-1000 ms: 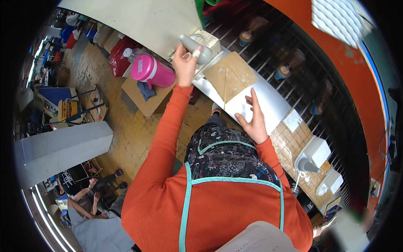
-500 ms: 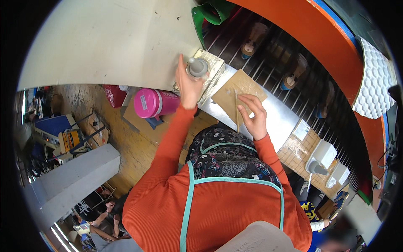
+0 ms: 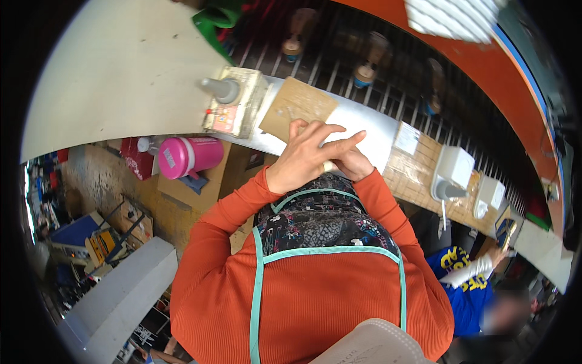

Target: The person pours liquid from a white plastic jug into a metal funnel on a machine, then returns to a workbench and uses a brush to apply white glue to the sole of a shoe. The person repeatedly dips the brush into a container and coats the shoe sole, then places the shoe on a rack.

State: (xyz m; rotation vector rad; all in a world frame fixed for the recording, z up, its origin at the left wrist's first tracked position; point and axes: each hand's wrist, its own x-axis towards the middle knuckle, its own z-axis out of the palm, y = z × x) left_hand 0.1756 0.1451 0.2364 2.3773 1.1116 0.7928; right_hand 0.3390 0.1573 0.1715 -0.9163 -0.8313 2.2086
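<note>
In front of my apron, my left hand (image 3: 307, 156) crosses over my right hand (image 3: 353, 161), and the two touch. Several fingers of the left hand reach out to the right. A small pale bit (image 3: 328, 165) shows between the hands; its kind is hidden. Most of my right fingers lie behind the left hand. Just beyond the hands is a tan board (image 3: 297, 106) with whitish smears. Left of it, a grey cone-shaped pot with a narrow spout (image 3: 223, 90) stands on a cream, smeared block (image 3: 248, 97).
A white ledge (image 3: 370, 130) runs along a slatted conveyor (image 3: 330, 76) carrying several tan-and-blue pieces. White dispensers (image 3: 454, 167) stand at right. A pink jug (image 3: 182, 156) sits on a carton at left. A person in blue (image 3: 464, 291) works at lower right.
My left hand has left the grey pot and come right to meet my right hand, which has drawn back from the board. The thin stick over the board no longer shows. The view has turned.
</note>
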